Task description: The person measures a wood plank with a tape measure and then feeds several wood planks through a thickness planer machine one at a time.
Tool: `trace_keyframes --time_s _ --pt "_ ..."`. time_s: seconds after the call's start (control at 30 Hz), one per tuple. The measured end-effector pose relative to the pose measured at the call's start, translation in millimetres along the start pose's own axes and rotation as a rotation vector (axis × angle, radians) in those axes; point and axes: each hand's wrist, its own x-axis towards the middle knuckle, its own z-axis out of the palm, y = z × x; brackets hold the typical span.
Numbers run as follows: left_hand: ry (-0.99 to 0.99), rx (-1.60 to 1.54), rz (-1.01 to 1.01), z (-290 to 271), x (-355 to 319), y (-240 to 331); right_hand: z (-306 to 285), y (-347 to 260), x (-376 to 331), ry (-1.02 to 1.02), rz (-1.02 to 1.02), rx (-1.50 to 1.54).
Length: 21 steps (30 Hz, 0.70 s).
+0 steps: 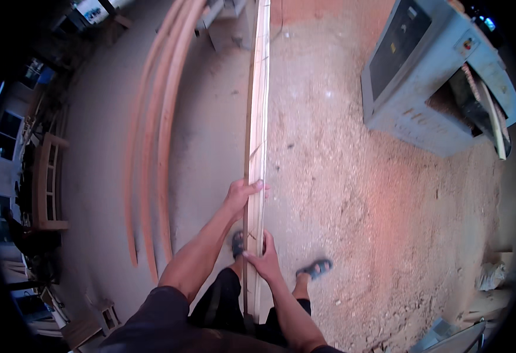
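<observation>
A long pale wooden plank runs from near my body away to the top of the view, with a darker edge on its left side. My left hand is closed round it from the left, thumb across the top face. Closer to me, my right hand grips the same plank from the right, its thumb lying over the wood. Parts of the fingers of both hands are hidden beneath the plank. The plank's near end lies close to my waist, between my legs.
Several long reddish boards lie to the left. At the right stands a grey machine cabinet with a chute-like opening. Sawdust and chips cover the floor on that side. A wooden frame stands at the far left.
</observation>
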Motion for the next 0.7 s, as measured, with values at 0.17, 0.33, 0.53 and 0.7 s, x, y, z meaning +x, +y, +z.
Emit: trace_keyframes --time_s 0.17,0.33,0.53,0.7 --pt "-0.410 -0.119 0.162 61 11 100 -58 -24 -63 -0.289 0.300 -0.009" --pt "-0.503 -0.193 0.326 229 -22 141 -175 5 -109 0.080 0.296 -0.027" --pt "-0.332 -0.054 0.270 421 -77 129 -360 -46 -231 0.493 0.100 -0.246" --pt "-0.358 0.000 -0.137 548 -147 -4 -432 -21 -399 0.730 0.204 -0.281"
